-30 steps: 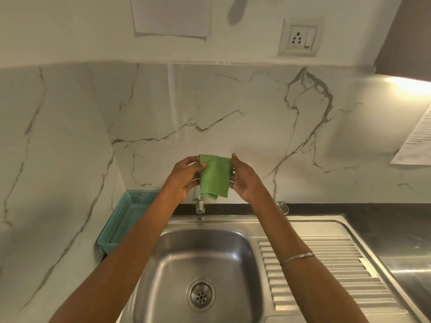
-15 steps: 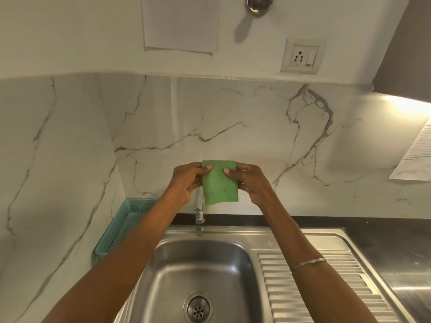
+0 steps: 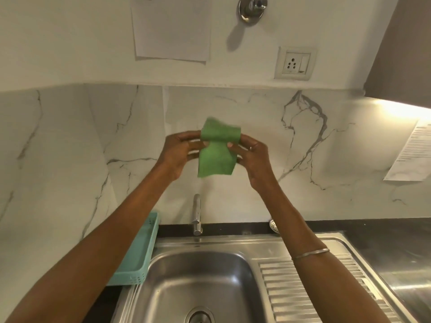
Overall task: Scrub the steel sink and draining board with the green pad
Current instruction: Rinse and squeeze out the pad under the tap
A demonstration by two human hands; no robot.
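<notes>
A home-style kitchen corner. A stainless steel sink (image 3: 198,283) sits at 6 o'clock with a ribbed draining board (image 3: 326,287) at 5 o'clock, set in a dark countertop (image 3: 396,231). A chrome tap (image 3: 197,215) stands behind the bowl. White marble-look tiles (image 3: 256,183) cover the backsplash; a wall socket (image 3: 295,64) is at 1 o'clock, a teal plastic basket (image 3: 140,259) at 8 o'clock.

Glossy steel sink (image 3: 200,280), matt fibrous green pad (image 3: 215,162), polished marble backsplash (image 3: 256,136).
</notes>
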